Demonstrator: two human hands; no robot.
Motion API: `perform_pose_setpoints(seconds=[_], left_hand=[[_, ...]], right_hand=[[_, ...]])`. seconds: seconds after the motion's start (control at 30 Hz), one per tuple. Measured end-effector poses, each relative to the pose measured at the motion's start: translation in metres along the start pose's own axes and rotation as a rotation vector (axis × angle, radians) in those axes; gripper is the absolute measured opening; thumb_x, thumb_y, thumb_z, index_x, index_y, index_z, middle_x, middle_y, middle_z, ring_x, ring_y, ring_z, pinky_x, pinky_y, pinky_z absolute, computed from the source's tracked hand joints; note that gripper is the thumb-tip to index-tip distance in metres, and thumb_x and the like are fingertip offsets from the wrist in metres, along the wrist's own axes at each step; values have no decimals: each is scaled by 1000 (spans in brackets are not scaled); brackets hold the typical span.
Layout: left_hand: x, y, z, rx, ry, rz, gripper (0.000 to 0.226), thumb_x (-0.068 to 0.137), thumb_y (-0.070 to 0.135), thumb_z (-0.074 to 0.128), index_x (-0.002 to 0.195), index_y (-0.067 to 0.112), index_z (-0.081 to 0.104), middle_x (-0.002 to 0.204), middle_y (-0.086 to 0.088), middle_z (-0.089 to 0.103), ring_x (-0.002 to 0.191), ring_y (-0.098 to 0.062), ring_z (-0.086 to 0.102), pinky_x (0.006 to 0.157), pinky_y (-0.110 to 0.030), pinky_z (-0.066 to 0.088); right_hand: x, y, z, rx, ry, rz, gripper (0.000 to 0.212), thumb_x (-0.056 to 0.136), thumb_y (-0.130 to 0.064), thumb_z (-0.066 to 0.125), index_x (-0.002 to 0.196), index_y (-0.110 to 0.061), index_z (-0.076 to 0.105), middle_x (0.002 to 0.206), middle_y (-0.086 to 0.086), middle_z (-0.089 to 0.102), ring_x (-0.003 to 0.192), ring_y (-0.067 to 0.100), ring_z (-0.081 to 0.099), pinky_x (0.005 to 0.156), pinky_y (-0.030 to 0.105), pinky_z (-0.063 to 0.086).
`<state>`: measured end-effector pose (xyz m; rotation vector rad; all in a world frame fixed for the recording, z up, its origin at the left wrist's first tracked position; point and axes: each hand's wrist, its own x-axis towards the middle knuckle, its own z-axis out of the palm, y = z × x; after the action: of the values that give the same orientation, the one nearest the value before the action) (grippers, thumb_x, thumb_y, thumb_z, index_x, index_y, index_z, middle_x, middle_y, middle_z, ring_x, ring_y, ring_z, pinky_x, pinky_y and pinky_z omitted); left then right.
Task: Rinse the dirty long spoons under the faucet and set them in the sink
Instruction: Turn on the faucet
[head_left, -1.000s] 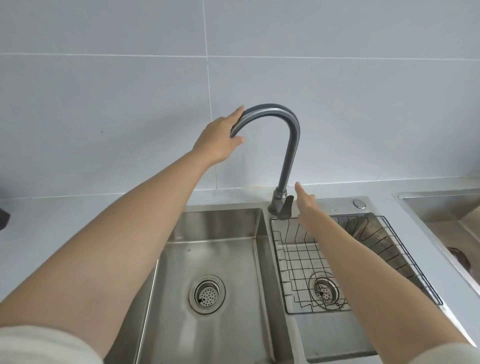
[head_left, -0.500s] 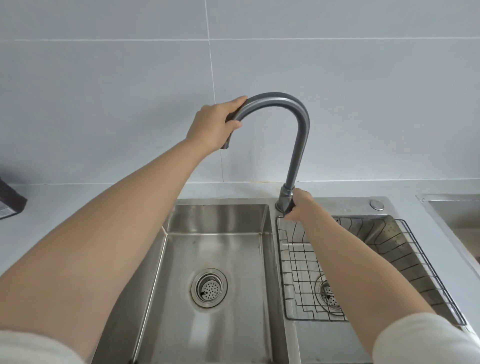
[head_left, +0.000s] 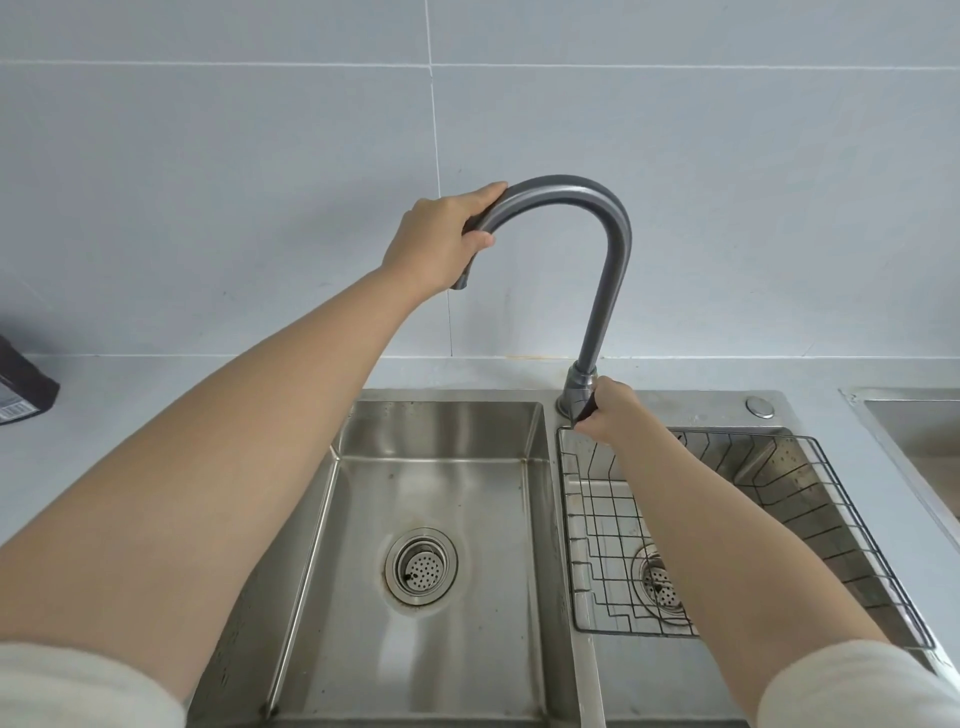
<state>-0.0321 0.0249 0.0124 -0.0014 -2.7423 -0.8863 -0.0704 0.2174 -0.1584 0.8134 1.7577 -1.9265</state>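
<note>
A grey gooseneck faucet (head_left: 605, 270) rises from the divider between two steel basins. My left hand (head_left: 441, 239) is wrapped around the spout near its outlet end, which points down over the left sink basin (head_left: 436, 431). My right hand (head_left: 608, 410) is closed on the faucet's lever handle at the base. No water is running. No spoons are in view.
The right basin holds a black wire rack (head_left: 841, 493) over its drain. A drain strainer (head_left: 421, 566) sits in the left basin. A dark packet (head_left: 21, 384) lies on the counter at far left. Another sink edge (head_left: 904, 410) shows at far right.
My right hand went from open beside the faucet base to gripping the lever handle. My left hand closed more fully around the spout, which swung slightly left.
</note>
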Motion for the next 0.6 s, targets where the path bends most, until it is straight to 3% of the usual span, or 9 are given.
perform_pose_setpoints(seconds=[0.17, 0.27, 0.47, 0.6], left_hand=[[-1, 0, 0, -4, 1, 5, 50, 92, 12, 53, 137, 31, 41, 119, -9, 66, 107, -28, 59, 97, -30, 42], [-1, 0, 0, -7, -1, 1, 50, 92, 12, 53, 137, 31, 40, 120, -9, 65, 107, -28, 59, 99, -30, 43], [-1, 0, 0, -9, 0, 7, 50, 91, 12, 53, 136, 31, 41, 117, -8, 66, 106, -28, 59, 98, -30, 43], [-1, 0, 0, -1, 7, 7, 50, 92, 13, 53, 137, 31, 41, 118, -8, 66, 107, -28, 59, 97, -30, 43]], right_hand=[[1, 2, -2, -19, 20, 26, 15, 94, -9, 35, 82, -7, 44, 69, 5, 34, 58, 19, 35, 42, 20, 38], [2, 4, -2, 27, 38, 50, 19, 94, -12, 36, 77, -9, 43, 72, 6, 36, 64, 19, 39, 55, 26, 38], [2, 3, -3, 40, 59, 39, 23, 94, -4, 32, 74, -9, 41, 73, 8, 39, 66, 19, 43, 68, 27, 38], [0, 5, -1, 9, 72, 52, 17, 91, -3, 34, 76, -7, 41, 75, 8, 38, 86, 24, 46, 79, 29, 40]])
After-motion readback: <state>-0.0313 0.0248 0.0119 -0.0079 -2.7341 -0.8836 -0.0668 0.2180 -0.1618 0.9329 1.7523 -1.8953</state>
